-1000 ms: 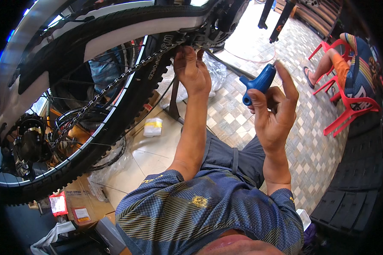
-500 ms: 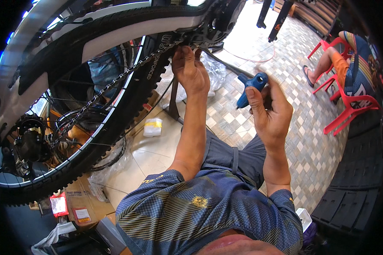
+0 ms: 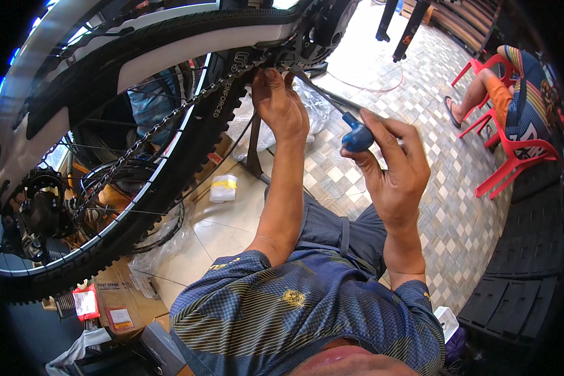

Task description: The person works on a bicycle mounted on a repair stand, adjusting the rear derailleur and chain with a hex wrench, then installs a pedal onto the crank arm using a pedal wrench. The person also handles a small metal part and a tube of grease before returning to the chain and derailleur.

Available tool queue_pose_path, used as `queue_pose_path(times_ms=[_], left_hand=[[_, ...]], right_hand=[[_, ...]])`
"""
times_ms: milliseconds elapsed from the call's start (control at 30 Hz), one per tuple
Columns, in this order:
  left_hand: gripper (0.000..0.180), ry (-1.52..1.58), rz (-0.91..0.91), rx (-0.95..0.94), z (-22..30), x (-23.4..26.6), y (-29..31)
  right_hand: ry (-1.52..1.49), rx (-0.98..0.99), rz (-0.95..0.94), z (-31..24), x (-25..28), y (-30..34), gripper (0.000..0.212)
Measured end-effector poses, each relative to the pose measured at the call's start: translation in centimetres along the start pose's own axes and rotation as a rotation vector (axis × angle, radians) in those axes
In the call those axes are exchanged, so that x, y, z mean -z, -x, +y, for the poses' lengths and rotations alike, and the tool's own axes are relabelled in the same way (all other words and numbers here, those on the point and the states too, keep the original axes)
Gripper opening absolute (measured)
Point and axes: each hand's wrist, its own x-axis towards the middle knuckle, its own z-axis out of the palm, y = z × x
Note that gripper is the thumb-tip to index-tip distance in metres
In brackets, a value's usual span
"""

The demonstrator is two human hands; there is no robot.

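My left hand (image 3: pixel 281 106) is raised under the bicycle's crank area (image 3: pixel 316 37), its fingers closed at the front of the bicycle chain (image 3: pixel 169 118). Exactly where the fingertips press is partly hidden. The chain slants down from there to the rear derailleur (image 3: pixel 44 213). To the right, my right hand (image 3: pixel 398 163) pinches a blue three-armed hand tool (image 3: pixel 357 136) between thumb and fingers. One arm of the tool points up and left toward the chainring side, apart from the chain.
The knobbly rear tyre (image 3: pixel 194 147) fills the left. A person sits on a red plastic chair (image 3: pixel 514 163) at the right. Cardboard boxes (image 3: pixel 122 288) lie at lower left, and clear plastic wrap (image 3: pixel 316 113) lies behind my left hand. A white packet (image 3: pixel 223 188) rests on the floor.
My right hand has turned the blue tool, so an arm of it now points up and left, and moved it slightly lower and leftward. My left hand stays at the chain.
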Motion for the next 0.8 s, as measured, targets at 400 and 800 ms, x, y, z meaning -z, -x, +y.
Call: queue_pose_path(times_ms=[400,800], left_hand=[[0.033,-0.003,0.022,-0.008,-0.4,0.0,-0.1],[0.023,0.021,0.008,0.038,-0.1,0.1,0.2]], right_hand=[[-0.038,-0.042,-0.019,0.4,0.2,0.4,0.051],[-0.55,-0.533,-0.019,-0.4,0.0,-0.1,0.039]])
